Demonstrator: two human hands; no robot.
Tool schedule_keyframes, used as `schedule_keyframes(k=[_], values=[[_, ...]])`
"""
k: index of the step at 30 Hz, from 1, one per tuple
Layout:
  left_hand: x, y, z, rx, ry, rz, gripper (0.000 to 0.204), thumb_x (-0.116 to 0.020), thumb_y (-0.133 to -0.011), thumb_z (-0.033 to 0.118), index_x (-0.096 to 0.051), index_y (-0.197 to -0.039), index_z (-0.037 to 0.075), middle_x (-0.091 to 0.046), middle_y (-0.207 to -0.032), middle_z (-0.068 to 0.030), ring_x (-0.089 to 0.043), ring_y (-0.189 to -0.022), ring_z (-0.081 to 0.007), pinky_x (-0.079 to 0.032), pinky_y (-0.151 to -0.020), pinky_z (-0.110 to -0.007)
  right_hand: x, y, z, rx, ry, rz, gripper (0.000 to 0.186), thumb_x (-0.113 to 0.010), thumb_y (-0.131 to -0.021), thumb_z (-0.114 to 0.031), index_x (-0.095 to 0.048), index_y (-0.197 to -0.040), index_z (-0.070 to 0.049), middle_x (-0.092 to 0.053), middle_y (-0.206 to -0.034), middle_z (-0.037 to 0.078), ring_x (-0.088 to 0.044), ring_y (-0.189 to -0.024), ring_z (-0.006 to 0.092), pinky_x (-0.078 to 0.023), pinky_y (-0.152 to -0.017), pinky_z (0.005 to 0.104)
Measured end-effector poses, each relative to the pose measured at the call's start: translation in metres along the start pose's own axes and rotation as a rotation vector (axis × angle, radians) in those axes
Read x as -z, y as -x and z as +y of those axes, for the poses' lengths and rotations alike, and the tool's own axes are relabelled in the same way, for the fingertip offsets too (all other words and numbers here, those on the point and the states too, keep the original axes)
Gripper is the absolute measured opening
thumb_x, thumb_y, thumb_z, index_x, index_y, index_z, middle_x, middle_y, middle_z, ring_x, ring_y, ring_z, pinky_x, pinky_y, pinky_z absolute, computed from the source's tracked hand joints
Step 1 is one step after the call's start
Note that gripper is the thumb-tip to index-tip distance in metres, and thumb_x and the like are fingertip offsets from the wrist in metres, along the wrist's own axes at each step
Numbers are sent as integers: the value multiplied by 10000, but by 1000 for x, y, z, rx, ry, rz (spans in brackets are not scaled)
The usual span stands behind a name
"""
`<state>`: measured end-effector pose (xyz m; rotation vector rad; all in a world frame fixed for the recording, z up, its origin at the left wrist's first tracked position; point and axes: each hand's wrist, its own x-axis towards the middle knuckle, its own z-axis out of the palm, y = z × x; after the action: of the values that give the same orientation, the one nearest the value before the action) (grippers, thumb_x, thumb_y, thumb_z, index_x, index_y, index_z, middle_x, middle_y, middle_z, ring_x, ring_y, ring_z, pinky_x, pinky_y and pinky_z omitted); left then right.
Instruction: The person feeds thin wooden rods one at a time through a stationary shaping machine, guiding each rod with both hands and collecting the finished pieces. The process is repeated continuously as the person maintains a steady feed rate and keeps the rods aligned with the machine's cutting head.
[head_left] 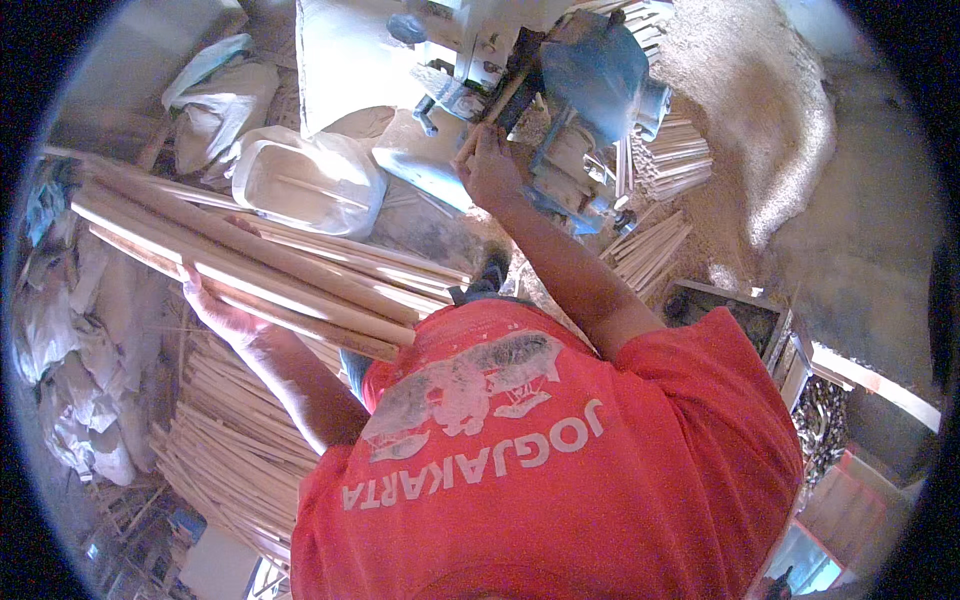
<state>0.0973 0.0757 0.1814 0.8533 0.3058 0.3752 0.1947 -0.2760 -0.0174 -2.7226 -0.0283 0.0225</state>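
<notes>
My left hand (222,308) is wrapped round a bundle of long pale wooden strips (270,270) from below. The bundle slants across my left side, one end against my red shirt (560,440). Ahead of me, my right arm reaches to a blue machine (595,75) dusted with sawdust. There, my right hand (490,168) pinches the near end of a narrow wooden strip (493,117), which points into the dark gap of the machine. The strip's far end is hidden inside.
A cut-open white plastic container (310,185) stands left of the machine. Several strips lie piled (235,440) at lower left, and more (675,160) right of the machine. A sawdust heap (740,110) spreads at far right; white sacks (90,380) line the left.
</notes>
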Motion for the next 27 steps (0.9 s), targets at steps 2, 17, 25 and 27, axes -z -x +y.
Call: schedule_keyframes(k=[2,17,25,27], values=[[-1,1,-2,-52,10,-33,838,-718,-858,441,-389,-1394,-113,-623,-1142,-298,-645,-1049,-375,-535,-929,-486,-1,-2,1,7,53,9,919,-645,-928,-456,-263,-1455,193,-413,-1432,416,-383,-1377,553,-399,-1137,502],[10,-3,-7,-22,83,-47,800,-727,-874,414,-389,-1416,-68,-609,-1181,-287,-640,-1042,-378,-556,-916,-501,-12,-5,15,42,36,89,817,-591,-969,-415,-282,-1447,172,-476,-1375,400,-422,-1356,536,-464,-1071,509],[0,0,-7,-15,32,20,750,-728,-869,410,-459,-1379,-69,-639,-1150,-271,-649,-1061,-367,-534,-966,-486,-25,-15,24,105,171,207,750,-583,-971,-329,-265,-1437,164,-615,-1182,379,-626,-1079,540,-528,-970,536],[-3,0,-7,-22,34,40,740,-728,-869,408,-468,-1376,-65,-644,-1145,-267,-655,-1049,-366,-537,-965,-484,-28,-17,28,40,112,154,735,-583,-967,-310,-261,-1439,153,-670,-1045,336,-668,-944,518,-558,-866,550]])
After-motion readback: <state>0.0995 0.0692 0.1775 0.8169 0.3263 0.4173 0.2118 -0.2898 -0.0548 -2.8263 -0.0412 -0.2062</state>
